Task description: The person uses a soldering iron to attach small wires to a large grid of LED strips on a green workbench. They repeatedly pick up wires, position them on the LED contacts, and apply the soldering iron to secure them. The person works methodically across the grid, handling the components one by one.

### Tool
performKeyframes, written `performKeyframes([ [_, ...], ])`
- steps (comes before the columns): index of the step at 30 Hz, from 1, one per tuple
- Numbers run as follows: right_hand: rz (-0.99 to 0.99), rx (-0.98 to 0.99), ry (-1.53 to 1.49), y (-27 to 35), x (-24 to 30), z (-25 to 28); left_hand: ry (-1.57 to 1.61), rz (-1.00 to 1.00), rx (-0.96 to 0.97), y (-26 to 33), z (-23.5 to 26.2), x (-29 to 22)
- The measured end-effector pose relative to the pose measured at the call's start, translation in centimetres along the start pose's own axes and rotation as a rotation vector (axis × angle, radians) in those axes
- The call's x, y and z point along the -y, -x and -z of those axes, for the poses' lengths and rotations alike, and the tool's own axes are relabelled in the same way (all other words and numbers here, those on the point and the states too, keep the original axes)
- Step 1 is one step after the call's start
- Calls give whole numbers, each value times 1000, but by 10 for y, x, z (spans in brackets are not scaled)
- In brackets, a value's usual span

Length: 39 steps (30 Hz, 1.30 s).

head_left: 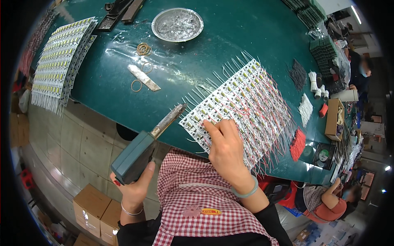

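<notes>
My left hand [137,186] is wrapped round the handle of a soldering gun [133,158], which has a dark green body and a long, worn metal tip. The tip points up and right, ending near the left corner of a panel of small white circuit boards [234,91]. Many red and white wires stick out of this panel. Over its near left part is my right hand [227,149], fingers closed in a pinch at the boards. Whatever the fingertips grip is too small to make out.
A metal dish [177,25] with silvery scraps stands at the back. Rubber bands [143,49] and a flat strip [143,78] lie left of the panel. More board panels [61,61] overhang the left edge. Red wires [298,144] and a cardboard box [333,119] are right.
</notes>
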State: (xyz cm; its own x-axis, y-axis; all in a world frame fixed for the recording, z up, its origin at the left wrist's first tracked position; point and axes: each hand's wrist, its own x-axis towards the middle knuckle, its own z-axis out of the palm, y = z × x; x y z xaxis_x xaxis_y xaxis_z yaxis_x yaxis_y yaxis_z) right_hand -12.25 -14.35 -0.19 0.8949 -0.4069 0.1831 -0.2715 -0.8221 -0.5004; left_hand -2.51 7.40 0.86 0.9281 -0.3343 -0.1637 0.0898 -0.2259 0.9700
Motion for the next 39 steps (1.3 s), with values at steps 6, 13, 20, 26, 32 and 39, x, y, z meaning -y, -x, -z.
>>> performKeyframes([
  [6, 32, 10, 7, 3, -1, -10, 0, -15, -10, 0, -2, 0],
  [13, 48, -7, -49, 2, -3, -8, -8, -4, -5, 0, -2, 1],
  [20, -60, -198, -118, 2, -3, -13, -63, -52, 39, 1, -3, -8],
  [26, -122, -248, -113, 2, -3, -19, -140, -84, 139, 4, -1, -12],
  [32, -138, -270, -92, 2, -5, -22, -172, -187, 176, 2, -4, -6],
  [39, -145, -262, -75, 1, -4, -23, -196, -257, 191, -1, -8, -5],
])
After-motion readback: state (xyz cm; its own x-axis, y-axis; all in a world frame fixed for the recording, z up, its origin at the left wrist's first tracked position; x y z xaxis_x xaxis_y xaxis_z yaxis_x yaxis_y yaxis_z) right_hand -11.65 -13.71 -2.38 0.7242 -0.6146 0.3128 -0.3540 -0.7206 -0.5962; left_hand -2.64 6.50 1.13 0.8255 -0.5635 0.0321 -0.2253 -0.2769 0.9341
